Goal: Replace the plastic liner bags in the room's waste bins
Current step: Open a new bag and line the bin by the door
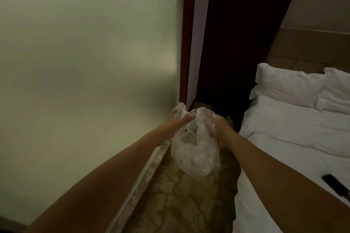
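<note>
Head view: my left hand (pixel 179 120) and right hand (pixel 220 122) both pinch the top of a clear plastic bag (pixel 197 149). It hangs over the carpet (pixel 181 204) beside the bed (pixel 295 130) (something crumpled sits inside).

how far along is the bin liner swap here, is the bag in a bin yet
Not yet. Done: nothing that shows; no waste bin is in view, so I cannot tell whether an old liner is out. In hand: the left hand and right hand both grip a crumpled clear plastic bag in the air above the patterned carpet, beside the bed. Left: fitting a liner into a bin.
</note>
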